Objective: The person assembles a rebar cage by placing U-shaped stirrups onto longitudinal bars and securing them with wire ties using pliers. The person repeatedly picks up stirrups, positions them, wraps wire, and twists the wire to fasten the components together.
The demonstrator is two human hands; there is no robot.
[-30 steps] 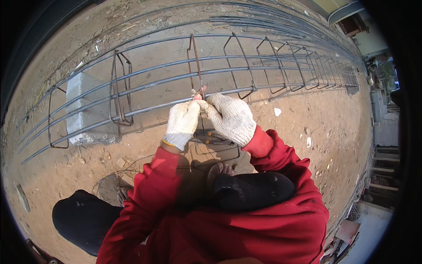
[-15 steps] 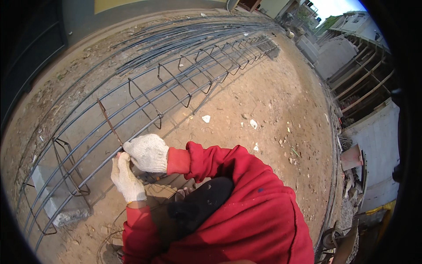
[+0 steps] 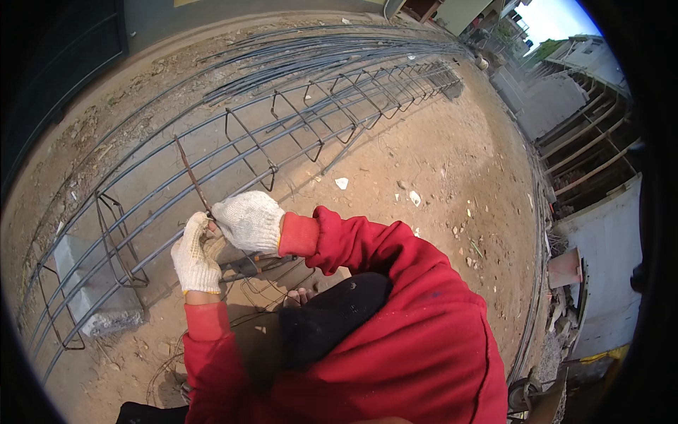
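Observation:
A long cage of steel reinforcing bars [image 3: 161, 213], tied with bent square stirrups [image 3: 248, 134], stretches from the lower left to the far top. One rusty brown stirrup [image 3: 189, 168] meets the nearest long bar at my hands. My right hand [image 3: 248, 220], in a knitted off-white glove, is curled closed against that corner. Just below and left, my gloved left hand [image 3: 196, 258] has its fingertips drawn together at the same bar, a bare fingertip showing. Whatever either hand pinches is hidden by the fingers. A dark tool-like thing [image 3: 247, 267] lies beneath my hands, partly covered.
A concrete block [image 3: 106, 307] sits under the cage's near end. Loose bars [image 3: 296, 60] lie along the wall behind it. Thin wire [image 3: 166, 371] loops on the dirt by my feet. A pinkish bucket [image 3: 565, 268] and metal sheets [image 3: 607, 233] stand at the right.
The view has shifted slightly. My left hand has turned more upright and drawn a little away from the right one. More of the dark thing below shows. Both hands stay at the stirrup corner.

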